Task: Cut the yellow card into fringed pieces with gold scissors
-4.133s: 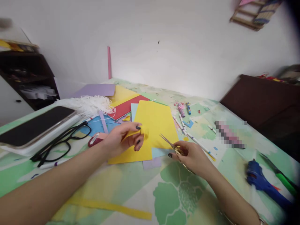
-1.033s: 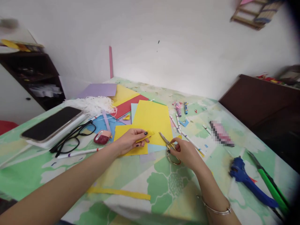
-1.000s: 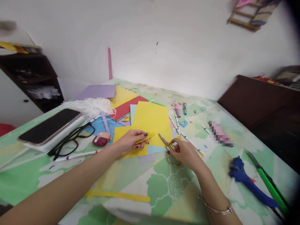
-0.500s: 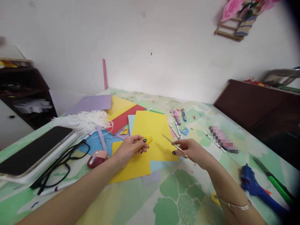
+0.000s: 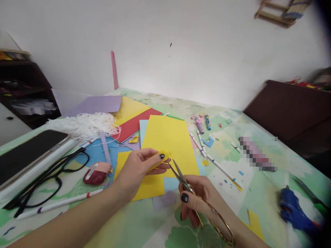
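My left hand (image 5: 146, 163) pinches a small yellow paper piece (image 5: 167, 154) between thumb and fingers, over the yellow sheets. In my right hand (image 5: 198, 199) are gold-handled scissors (image 5: 184, 182), held around the handles. Their blades stand slightly apart and point up-left, with the tips close to the fingers of my left hand. Beneath lies a large yellow paper sheet (image 5: 168, 134), with another yellow sheet (image 5: 152, 189) overlapping nearer to me. Part of the small piece is hidden by my left fingers.
Left are black eyeglasses (image 5: 58, 177), a phone (image 5: 33, 151), white string (image 5: 85, 124) and a maroon case (image 5: 95, 173). A red sheet (image 5: 137, 124) lies behind. Several white markers (image 5: 224, 171) lie right, with a blue glue gun (image 5: 294, 208) and a green-handled knife (image 5: 307, 189) farther over.
My right hand has turned the scissors, drawn them closer to me and brought the parted blades near my left hand. The camera view has shifted slightly.
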Demonstrator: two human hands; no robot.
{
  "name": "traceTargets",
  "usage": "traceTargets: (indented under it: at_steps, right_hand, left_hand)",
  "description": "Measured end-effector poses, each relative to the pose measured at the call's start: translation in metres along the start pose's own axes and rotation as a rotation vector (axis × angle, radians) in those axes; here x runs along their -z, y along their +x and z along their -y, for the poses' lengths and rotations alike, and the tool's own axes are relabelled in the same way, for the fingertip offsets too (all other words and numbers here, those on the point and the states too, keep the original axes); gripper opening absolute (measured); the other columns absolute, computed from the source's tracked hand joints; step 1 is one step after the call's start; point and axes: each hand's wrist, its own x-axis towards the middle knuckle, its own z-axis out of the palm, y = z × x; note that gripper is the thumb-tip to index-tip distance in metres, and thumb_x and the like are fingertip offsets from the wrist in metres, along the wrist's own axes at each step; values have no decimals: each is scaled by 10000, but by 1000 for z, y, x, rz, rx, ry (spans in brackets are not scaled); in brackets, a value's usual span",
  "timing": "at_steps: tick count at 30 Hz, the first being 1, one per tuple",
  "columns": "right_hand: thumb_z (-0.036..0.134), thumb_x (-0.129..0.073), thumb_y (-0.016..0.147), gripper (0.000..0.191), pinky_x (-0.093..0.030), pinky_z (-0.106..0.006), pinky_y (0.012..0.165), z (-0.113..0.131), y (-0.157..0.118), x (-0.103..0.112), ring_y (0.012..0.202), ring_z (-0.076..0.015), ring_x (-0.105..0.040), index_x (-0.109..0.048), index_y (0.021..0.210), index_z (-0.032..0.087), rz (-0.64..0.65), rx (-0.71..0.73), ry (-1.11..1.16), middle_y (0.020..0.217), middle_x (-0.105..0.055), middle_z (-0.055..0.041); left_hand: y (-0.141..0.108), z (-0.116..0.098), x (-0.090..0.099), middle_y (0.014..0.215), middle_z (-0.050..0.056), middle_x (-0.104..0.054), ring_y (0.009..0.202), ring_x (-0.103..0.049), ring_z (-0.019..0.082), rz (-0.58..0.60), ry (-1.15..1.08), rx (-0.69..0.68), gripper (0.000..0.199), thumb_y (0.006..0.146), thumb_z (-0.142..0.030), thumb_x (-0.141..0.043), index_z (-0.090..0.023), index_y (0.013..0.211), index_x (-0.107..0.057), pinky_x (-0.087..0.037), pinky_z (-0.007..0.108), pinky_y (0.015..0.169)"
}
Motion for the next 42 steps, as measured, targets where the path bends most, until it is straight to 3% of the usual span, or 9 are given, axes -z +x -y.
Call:
traceTargets:
  at_steps: [6,15,21,30,38,42]
  right_hand:
    - [584,-647,668,492,-288,-138,332,-2,6,-3,360,-44,-378,-568,751,106,-45,49,10,464,-442,40]
    - [611,-625,676,501,-280,-154,332,-5,19,-19,356,-54,-379,-553,729,118,-49,127,47,458,-457,34]
    - [537,-655,705,425,-264,-141,347,1,25,-28,370,-41,-367,-548,730,126,-54,200,94,474,-465,39]
    - [583,-710,597,484,-297,-165,380,-7,26,-27,367,-35,-344,-573,639,121,-42,213,239,478,-513,24]
    - [154,-662,601,71,-243,-162,353,-1,25,-30,349,-31,-299,-596,591,130,-128,109,210,428,-483,55]
    - [90,-613,562,46,-235,-156,343,1,25,-32,346,-25,-288,-592,550,129,-148,83,209,418,-490,56]
  left_hand:
    - [-6,3,-1,855,81,-727,838,-675,186,48,-108,82,167,761,-292,-664,-126,766,-643,-519,298,816]
    - [-14,-4,5,874,73,-720,875,-665,186,84,-160,37,139,778,-254,-649,-127,731,-620,-514,272,809]
    - [-11,-6,4,843,70,-721,842,-672,203,87,-154,4,145,775,-261,-649,-129,724,-616,-515,321,817]
    - [-12,-3,1,788,55,-722,779,-684,193,100,-131,14,148,776,-257,-645,-139,702,-595,-526,315,789]
    - [-12,-1,-1,782,47,-726,786,-686,195,77,-130,0,129,763,-255,-661,-141,715,-624,-542,294,773]
    - [-12,0,1,786,40,-727,781,-686,186,85,-114,-16,118,765,-258,-660,-148,726,-640,-546,269,758]
